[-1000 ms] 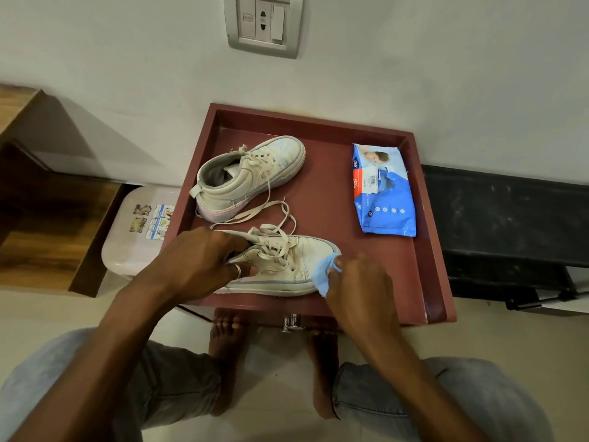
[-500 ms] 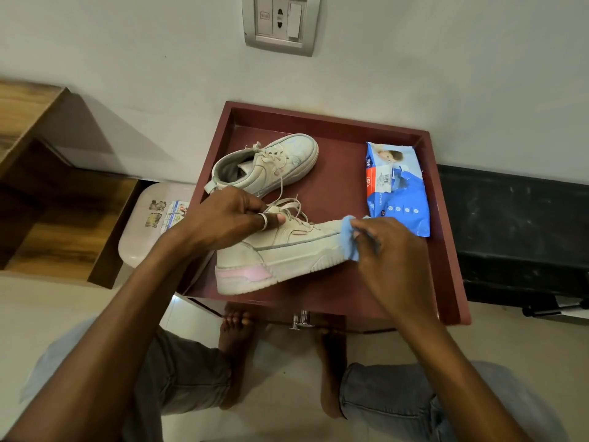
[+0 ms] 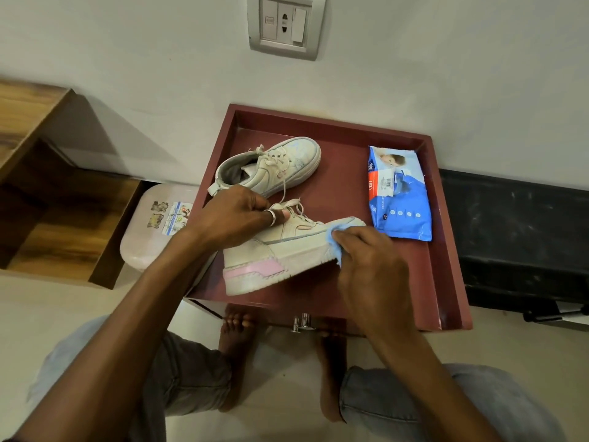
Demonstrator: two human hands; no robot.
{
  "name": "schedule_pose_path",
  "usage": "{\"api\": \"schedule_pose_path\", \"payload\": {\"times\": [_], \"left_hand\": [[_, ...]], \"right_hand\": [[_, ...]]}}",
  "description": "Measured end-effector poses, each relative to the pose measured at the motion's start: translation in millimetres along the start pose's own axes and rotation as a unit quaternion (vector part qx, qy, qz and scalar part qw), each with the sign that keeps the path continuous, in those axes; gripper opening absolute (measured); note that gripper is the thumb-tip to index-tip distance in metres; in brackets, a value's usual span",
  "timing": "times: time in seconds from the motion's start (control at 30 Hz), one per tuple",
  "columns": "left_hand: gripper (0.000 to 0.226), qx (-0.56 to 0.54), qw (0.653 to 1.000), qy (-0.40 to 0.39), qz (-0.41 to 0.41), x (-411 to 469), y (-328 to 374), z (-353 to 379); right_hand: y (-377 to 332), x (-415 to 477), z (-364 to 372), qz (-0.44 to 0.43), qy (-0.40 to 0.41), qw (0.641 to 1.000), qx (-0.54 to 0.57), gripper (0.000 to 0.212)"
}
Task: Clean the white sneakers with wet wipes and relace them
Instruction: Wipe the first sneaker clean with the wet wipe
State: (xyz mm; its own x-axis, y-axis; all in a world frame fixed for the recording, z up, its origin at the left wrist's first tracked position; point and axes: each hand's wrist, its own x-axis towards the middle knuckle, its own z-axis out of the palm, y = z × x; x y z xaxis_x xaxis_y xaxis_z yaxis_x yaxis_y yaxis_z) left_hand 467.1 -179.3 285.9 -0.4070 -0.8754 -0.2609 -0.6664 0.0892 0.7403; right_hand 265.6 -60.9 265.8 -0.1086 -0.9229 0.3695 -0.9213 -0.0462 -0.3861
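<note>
The near sneaker (image 3: pixel 287 250) is being gripped by the left hand (image 3: pixel 229 218) and wiped at its toe with a wipe (image 3: pixel 331 242) pinched in the fingers of the right hand (image 3: pixel 371 263); the sidewall seemingly needs wiping next.

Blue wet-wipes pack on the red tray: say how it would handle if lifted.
The blue plastic wet-wipes pack looks soft and creased, so it would probably sag when gripped at one end. Lying flat, it seems unlikely to roll.
</note>
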Motion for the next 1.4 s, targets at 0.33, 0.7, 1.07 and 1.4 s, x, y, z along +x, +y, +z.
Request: {"api": "schedule_pose_path", "payload": {"times": [0.33, 0.7, 1.07, 1.4], "left_hand": [[0.051, 0.054, 0.995, 0.072, -0.052, 6, 27, 6], [0.056, -0.057, 0.996, 0.044, -0.061, -4, 62, -12], [0.100, -0.153, 0.979, 0.032, 0.134, -20, 67, -17], [0.061, -0.241, 0.960, 0.031, 0.137, -22, 84, -4]], "right_hand": [[-92, -25, -5, -0.116, -0.048, 0.988, 0.092, 0.038], [-53, -14, -28, -0.111, -0.022, 0.994, 0.008, 0.064], [-31, 14, -71, -0.025, -0.004, 0.969, 0.247, 0.078], [-46, 14, -85, -0.104, -0.020, 0.988, 0.110, 0.070]]}}
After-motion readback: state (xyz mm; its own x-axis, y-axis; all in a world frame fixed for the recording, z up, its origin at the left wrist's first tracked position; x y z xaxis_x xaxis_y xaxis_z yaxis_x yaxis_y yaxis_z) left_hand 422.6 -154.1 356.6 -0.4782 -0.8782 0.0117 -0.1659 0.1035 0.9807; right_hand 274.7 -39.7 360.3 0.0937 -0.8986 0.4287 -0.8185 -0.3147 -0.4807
